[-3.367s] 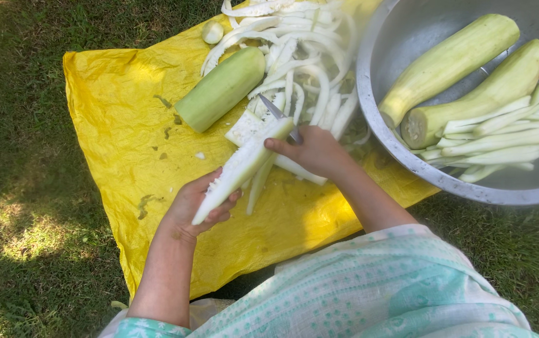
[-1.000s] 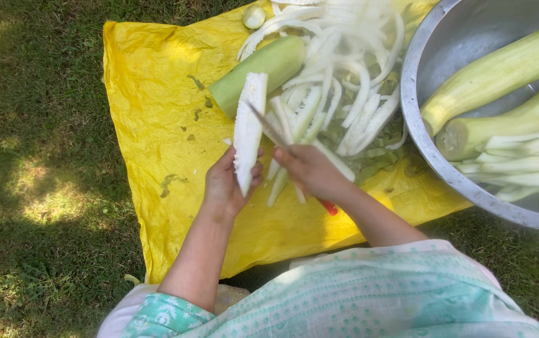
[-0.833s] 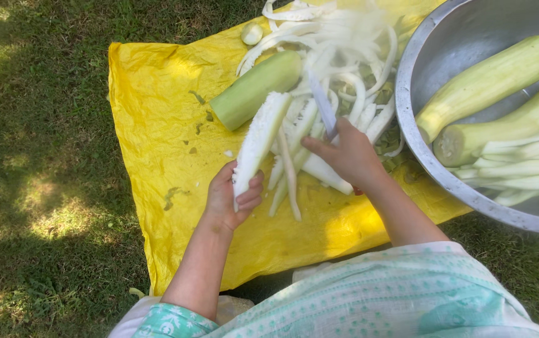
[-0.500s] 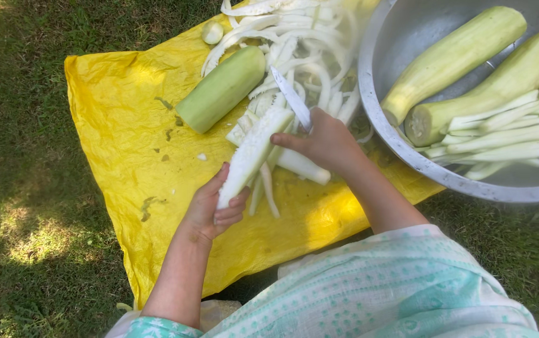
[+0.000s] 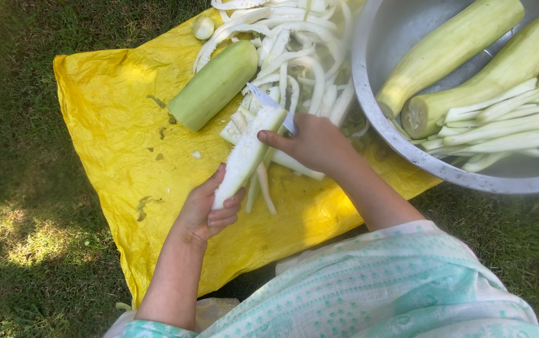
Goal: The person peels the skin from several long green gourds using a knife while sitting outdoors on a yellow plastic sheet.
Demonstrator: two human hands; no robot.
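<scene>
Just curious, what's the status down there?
Left hand grips gourd piece. Right hand holds knife at its tip. Peel strips piled beyond.

The person wears a loose, light garment in pale mint green and white, printed with small dots and faint patterned bands; both forearms are bare, the left hand [image 5: 210,209] and right hand [image 5: 316,143] ungloved, without rings or bangles

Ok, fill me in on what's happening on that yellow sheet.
A person is cutting up a gourd over the yellow sheet on the grass. The left hand holds a long peeled gourd piece at its lower end, and the right hand holds a knife at its upper end. A whole green gourd and a heap of pale strips lie beyond. The metal bowl holds two peeled gourds and cut sticks.
</scene>
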